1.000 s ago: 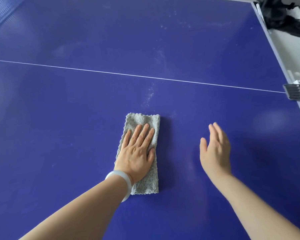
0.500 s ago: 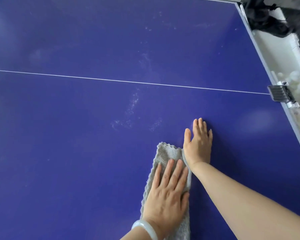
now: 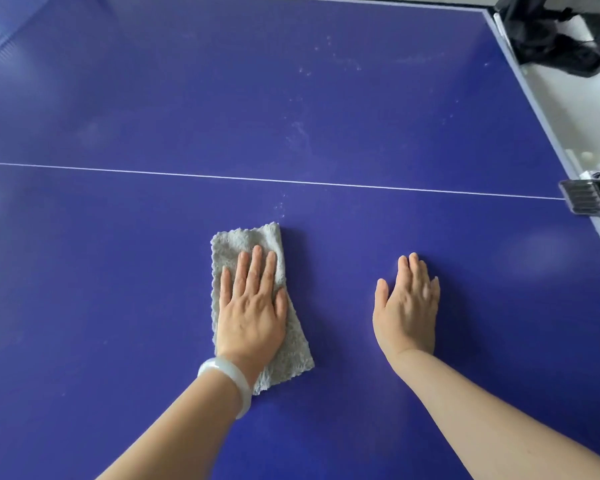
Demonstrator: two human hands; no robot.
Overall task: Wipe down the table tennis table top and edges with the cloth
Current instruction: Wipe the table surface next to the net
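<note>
A folded grey cloth (image 3: 243, 242) lies flat on the blue table tennis table top (image 3: 118, 271), just below the white centre line (image 3: 153, 172). My left hand (image 3: 252, 306) presses on the cloth with straight fingers; a pale bangle sits on that wrist. My right hand (image 3: 407, 303) rests flat on the bare table to the right of the cloth, fingers straight, apart from the cloth. Faint whitish dust smears (image 3: 300, 133) mark the surface beyond the line.
The table's right edge (image 3: 548, 133) runs diagonally at the right, with a metal net clamp (image 3: 586, 200) on it. Beyond the edge are a white surface, a black bag (image 3: 551, 36) and some white balls (image 3: 589, 155).
My left hand has pushed the cloth away from me and to the left, toward the centre line. My right hand now lies well apart from the cloth instead of beside it.
</note>
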